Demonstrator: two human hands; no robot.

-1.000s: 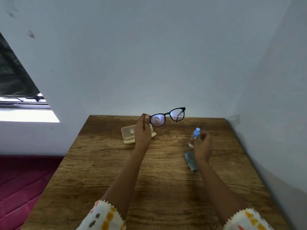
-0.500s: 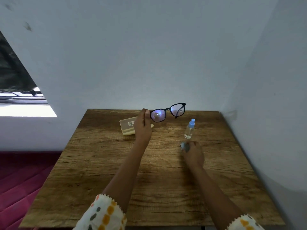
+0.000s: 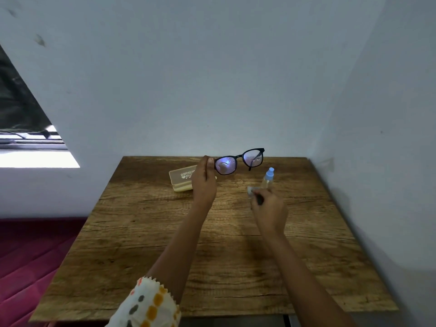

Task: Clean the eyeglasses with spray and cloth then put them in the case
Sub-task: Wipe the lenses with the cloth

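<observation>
Cloth (image 3: pixel 251 191) now lifted in right hand (image 3: pixel 269 210), eyeglasses (image 3: pixel 239 160) still in left hand (image 3: pixel 204 179).

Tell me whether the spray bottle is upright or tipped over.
Upright: the spray bottle stands on the table with its blue cap on top, just beyond the right hand.

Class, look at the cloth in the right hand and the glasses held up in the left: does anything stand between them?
Nothing visible does. The right hand holds the cloth just below and right of the glasses, which the left hand holds raised. The spray bottle stands off to the right.
</observation>
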